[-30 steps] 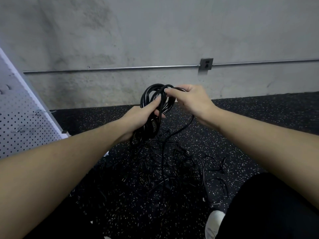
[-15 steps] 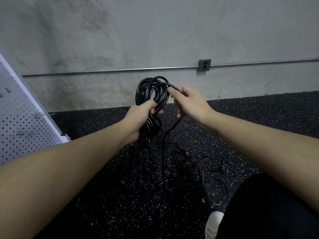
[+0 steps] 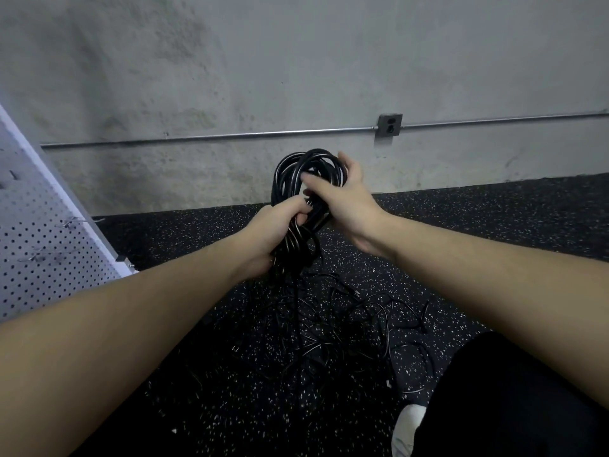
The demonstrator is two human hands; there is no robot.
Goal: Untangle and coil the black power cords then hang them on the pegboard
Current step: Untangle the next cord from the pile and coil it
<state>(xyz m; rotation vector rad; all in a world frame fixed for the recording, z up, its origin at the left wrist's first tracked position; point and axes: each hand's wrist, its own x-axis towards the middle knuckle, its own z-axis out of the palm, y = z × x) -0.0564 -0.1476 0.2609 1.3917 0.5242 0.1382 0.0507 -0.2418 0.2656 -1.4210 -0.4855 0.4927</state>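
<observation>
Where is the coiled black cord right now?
Head view, centre: the coiled cord is held up before the concrete wall, gripped by left hand, right hand around its right side.

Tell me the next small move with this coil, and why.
Probably lay one more loop with the right hand onto the coil that the left hand grips: cord trails from it down into the tangle on the floor, so it seems unready for the pegboard.

One view only, from a camera on the person's head, wide-angle, looking forward and down along both outstretched forearms. It sits close above the floor (image 3: 494,232), facing the wall (image 3: 296,77), which crosses the upper half. The pegboard (image 3: 39,245) cuts into the left edge, a knee the lower right corner.
</observation>
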